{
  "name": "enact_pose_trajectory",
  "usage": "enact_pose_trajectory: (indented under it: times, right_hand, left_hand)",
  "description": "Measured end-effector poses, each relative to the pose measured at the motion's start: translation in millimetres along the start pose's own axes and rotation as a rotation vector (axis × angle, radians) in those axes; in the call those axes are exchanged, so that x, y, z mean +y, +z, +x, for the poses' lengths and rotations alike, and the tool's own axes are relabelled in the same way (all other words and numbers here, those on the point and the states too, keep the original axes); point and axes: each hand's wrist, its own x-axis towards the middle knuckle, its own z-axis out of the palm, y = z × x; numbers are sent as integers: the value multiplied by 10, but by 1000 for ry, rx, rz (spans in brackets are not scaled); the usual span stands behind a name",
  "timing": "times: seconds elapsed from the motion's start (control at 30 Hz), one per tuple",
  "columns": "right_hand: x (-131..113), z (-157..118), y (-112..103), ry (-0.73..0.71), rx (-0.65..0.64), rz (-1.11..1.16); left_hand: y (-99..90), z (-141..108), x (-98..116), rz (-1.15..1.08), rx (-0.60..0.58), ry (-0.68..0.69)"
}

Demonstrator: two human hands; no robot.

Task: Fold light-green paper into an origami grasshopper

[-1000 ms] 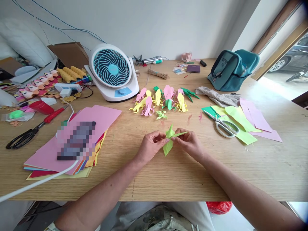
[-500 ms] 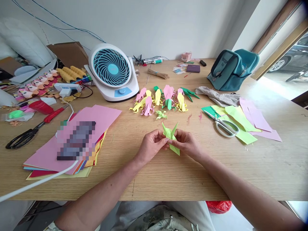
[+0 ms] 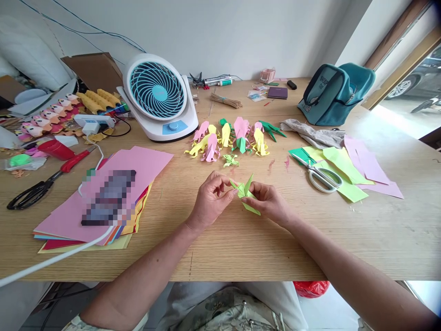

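A light green folded paper piece with pointed flaps is held just above the wooden table. My right hand grips its right side between thumb and fingers. On the other side, my left hand pinches the tip of the left flap. Beyond the hands lies a small light green folded figure. Behind it stands a group of pink, yellow and green folded paper figures, one of them pink.
Stacked coloured paper with a blurred dark object lies left, near red-handled scissors. A fan stands behind. At right are white-handled scissors, paper pieces, a grey cloth and a teal bag.
My left hand has shifted slightly left and up, from the paper's middle to its left flap, which now leans outward. The right hand still holds the paper. The view has tilted slightly.
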Motion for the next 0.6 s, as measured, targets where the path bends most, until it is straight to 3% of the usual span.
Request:
enact_pose_trajectory:
  times: [0.4,0.6]
  right_hand:
    - [-45,-8,-10,-13,30,-51]
    - [-150,-19,-27,108,-1,48]
  left_hand:
    - [-23,17,15,142,-101,117]
    - [-92,50,38,88,-161,143]
